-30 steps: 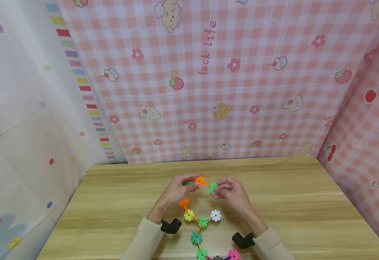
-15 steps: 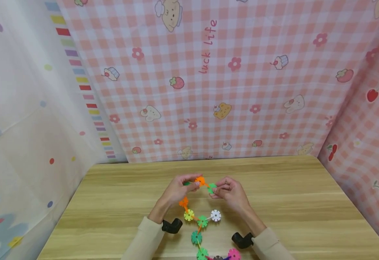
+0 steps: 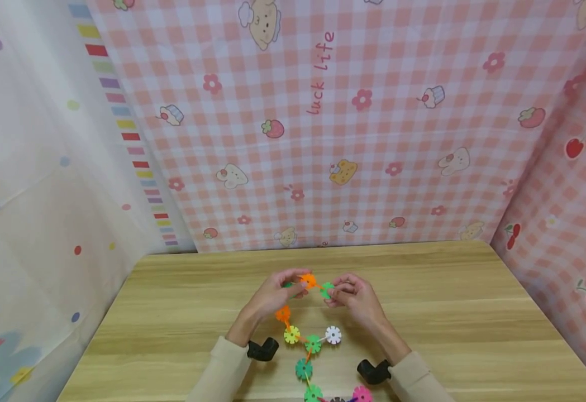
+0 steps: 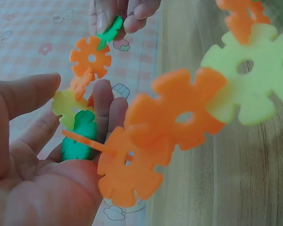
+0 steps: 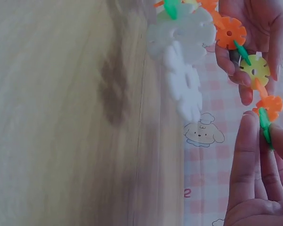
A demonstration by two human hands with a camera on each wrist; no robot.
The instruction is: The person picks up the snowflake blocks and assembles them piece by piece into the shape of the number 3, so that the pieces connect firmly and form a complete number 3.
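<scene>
Both hands hold a chain of notched plastic snowflake discs above the table. My left hand (image 3: 272, 293) holds the chain near an orange disc (image 3: 308, 281); in the left wrist view a yellow disc (image 4: 66, 107) and a dark green disc (image 4: 78, 143) lie among its fingers. At the chain's end, my right hand (image 3: 355, 296) pinches a light green disc (image 5: 264, 127), which is joined edgewise to an orange disc (image 5: 271, 106). From the left hand the chain runs down through an orange disc (image 3: 282, 314) and a yellow disc (image 3: 291, 335) to a green one (image 3: 313, 343).
A white disc (image 3: 333, 335) branches off to the right. Lower, the chain continues through a dark green disc (image 3: 304, 369) to a pink disc (image 3: 362, 394) at the frame's bottom edge. The wooden table (image 3: 448, 312) meets a checked cloth (image 3: 398, 145) behind.
Both hands stay almost in place with the chain between them. The light green disc in the right hand has tilted and shifted very slightly left.
</scene>
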